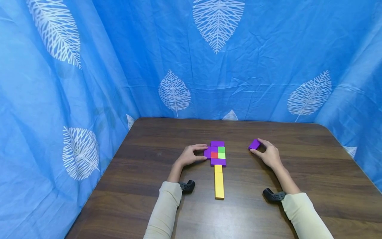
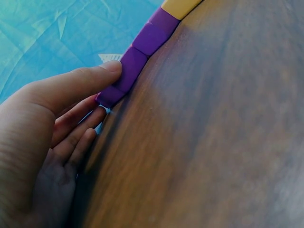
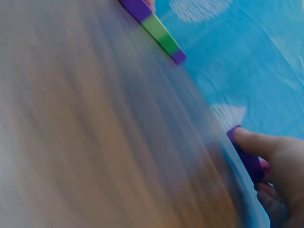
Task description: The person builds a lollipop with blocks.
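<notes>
My left hand [image 1: 188,156] pinches a purple block [image 1: 207,153] by its ends, between thumb and fingers. That block lies against the left side of a flat cluster. Within the cluster are a red block [image 1: 214,155], a green block [image 1: 221,149], a light green block [image 1: 222,155] and a small purple block [image 1: 214,149]. Longer purple pieces border it, an upper bar [image 1: 217,143] and a lower bar [image 1: 218,162]. Off to the right, my right hand [image 1: 271,154] grips another purple block [image 1: 254,144], apart from the cluster; the right wrist view shows this block [image 3: 246,156] under the thumb.
Below the cluster, yellow blocks [image 1: 219,184] run in a straight column toward me. Everything lies on a dark wooden table [image 1: 125,205]. A blue curtain [image 1: 253,66] with white leaf prints hangs behind the far edge. Each wrist wears a black band [image 1: 187,187].
</notes>
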Demonstrator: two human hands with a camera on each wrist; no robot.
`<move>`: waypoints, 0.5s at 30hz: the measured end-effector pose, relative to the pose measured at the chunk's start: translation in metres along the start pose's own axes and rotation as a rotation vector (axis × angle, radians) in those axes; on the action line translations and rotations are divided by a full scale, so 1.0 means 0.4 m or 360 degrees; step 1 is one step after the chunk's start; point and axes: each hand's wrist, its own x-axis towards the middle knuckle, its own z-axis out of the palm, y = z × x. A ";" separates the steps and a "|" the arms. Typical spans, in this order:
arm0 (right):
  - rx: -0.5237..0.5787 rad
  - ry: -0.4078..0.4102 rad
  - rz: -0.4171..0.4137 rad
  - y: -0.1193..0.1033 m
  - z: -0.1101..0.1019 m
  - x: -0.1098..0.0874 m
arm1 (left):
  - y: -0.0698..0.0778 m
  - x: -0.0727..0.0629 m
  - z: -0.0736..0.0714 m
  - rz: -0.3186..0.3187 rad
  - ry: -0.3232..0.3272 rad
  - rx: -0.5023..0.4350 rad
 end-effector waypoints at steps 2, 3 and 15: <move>0.0043 -0.0071 -0.0074 -0.027 0.013 -0.001 | 0.000 0.000 -0.001 0.0000 0.0002 0.0010; 0.0062 -0.0106 -0.0108 -0.041 0.020 -0.002 | 0.000 0.001 -0.001 0.0003 0.0004 0.0011; 0.0165 -0.0470 -0.0214 -0.134 0.080 -0.007 | -0.001 0.000 -0.001 0.0007 0.0000 0.0003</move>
